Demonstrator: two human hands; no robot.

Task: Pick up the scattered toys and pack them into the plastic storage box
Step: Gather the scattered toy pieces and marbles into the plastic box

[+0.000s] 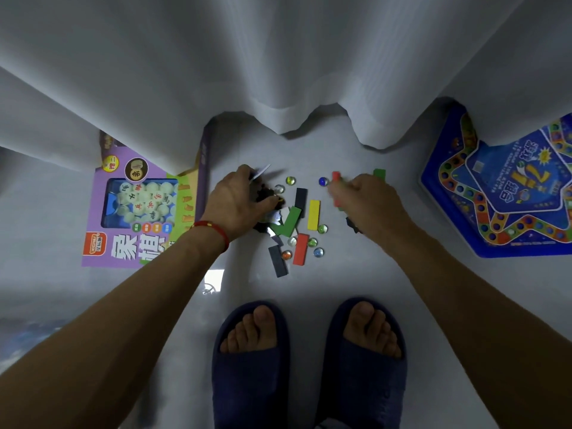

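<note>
Both hands reached down into the scatter on the pale glossy floor (340, 274), apparently gathering handfuls rather than single pieces. The left hand (236, 201) curled over small dark pieces at the left of the pile. The right hand (368, 201), blurred, seemed to close on red and green wooden blocks (336, 176); its grip could not be read for certain. Glass marbles (312, 242) and a yellow block (313, 214) lay between them. No plastic storage box was in view.

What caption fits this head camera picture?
Two hands, left and right, gather blocks and marbles off the floor.
</note>
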